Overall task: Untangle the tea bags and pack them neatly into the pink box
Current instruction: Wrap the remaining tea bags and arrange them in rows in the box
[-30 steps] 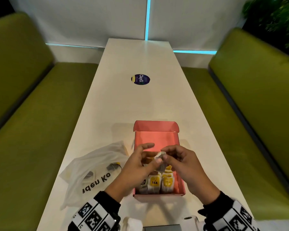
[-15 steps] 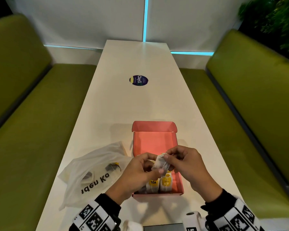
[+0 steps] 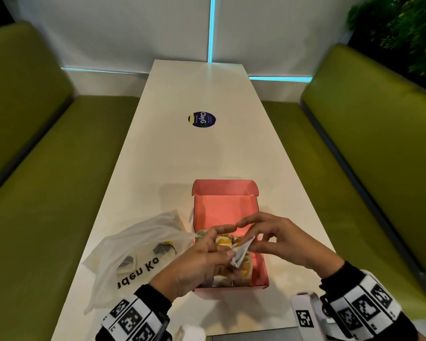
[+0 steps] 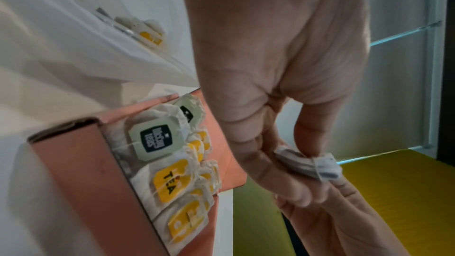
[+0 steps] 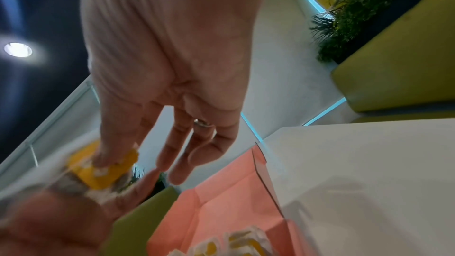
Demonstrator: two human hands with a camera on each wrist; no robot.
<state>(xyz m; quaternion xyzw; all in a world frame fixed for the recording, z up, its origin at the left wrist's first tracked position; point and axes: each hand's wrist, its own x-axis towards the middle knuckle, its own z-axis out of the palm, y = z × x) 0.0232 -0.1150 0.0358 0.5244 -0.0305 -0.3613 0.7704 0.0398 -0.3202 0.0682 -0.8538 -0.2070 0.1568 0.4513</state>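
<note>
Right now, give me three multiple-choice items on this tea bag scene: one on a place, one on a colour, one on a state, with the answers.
1. Where does the plastic bag lie?
A. on the table, left of the pink box
B. inside the box
C. on the green bench

2. What colour are the tags marked TEA in the box?
A. red
B. yellow
C. blue

3. How is the loose tea bag held?
A. lying free on the table
B. gripped by the right hand alone
C. pinched between the fingers of both hands

Answers: 1 A, the head view shows it beside the box's left wall. 2 B, the left wrist view shows it. 3 C, the left hand and right hand both pinch it above the box.
</note>
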